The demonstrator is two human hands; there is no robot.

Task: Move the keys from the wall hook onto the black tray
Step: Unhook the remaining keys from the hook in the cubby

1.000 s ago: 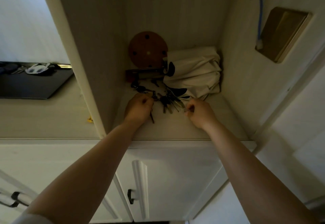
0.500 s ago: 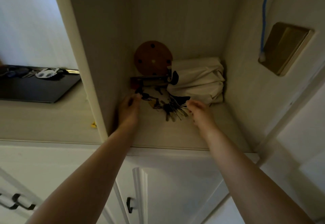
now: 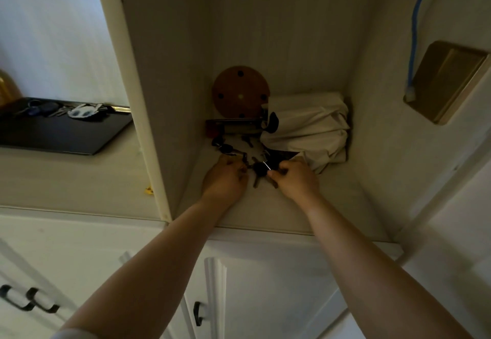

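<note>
A metal hook rail (image 3: 233, 124) is fixed low on the back wall of a narrow alcove, under a round wooden disc (image 3: 240, 93). Several dark keys (image 3: 259, 170) hang below it in a bunch. My left hand (image 3: 225, 179) is closed around keys on the bunch's left side. My right hand (image 3: 293, 179) pinches keys on its right side. More keys (image 3: 224, 147) still hang by the rail's left end. The black tray (image 3: 61, 131) lies on the counter at the left, with several keys and fobs (image 3: 66, 110) along its far edge.
A white cloth bag (image 3: 310, 128) hangs from the rail's right end and fills the alcove's right corner. A vertical panel (image 3: 132, 94) separates the alcove from the tray's counter. A blue cable (image 3: 414, 27) and a brass plate (image 3: 446, 80) are on the right wall. White cabinet doors are below.
My left hand has come down from the rail's left end and closed on the key bunch. My right hand has tightened its pinch on the bunch's right side.
</note>
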